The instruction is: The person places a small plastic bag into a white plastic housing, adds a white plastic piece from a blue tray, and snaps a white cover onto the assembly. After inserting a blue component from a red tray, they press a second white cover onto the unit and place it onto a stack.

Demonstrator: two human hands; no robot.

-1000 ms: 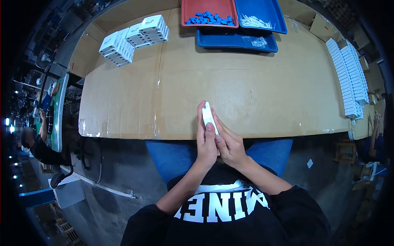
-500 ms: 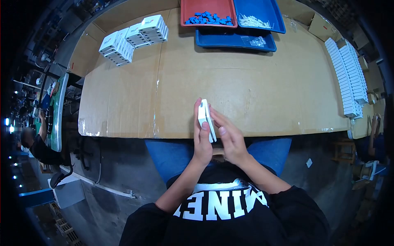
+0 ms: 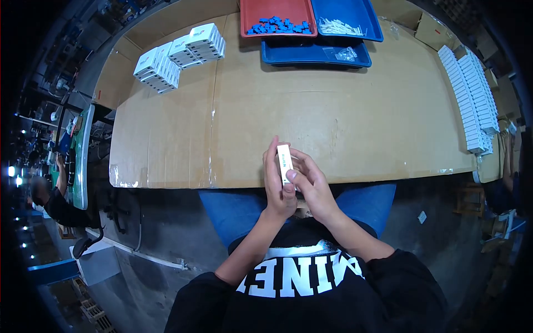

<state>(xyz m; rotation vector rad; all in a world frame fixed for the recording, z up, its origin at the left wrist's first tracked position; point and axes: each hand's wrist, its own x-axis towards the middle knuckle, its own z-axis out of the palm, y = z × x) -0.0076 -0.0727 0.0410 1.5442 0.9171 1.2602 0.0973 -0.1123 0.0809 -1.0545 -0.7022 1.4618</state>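
Note:
A small white box with printed lettering on its narrow face is held between both hands, just above the table's front edge. My left hand cups it from the left, its fingers reaching along that side. From the right, my right hand closes round it, the thumb pressed on the near end of the printed face. The fingers behind the box are partly hidden, as are its broad sides.
On the cardboard-covered table, stacks of white boxes stand at the back left. A red tray holds blue parts; a blue tray holds white sticks. Below them, another blue tray contains clear pieces. Long white stacks line the right edge.
The box has turned so its printed narrow face points up, and the gap seen along its side no longer shows. My right hand has closed in, its thumb now on the box.

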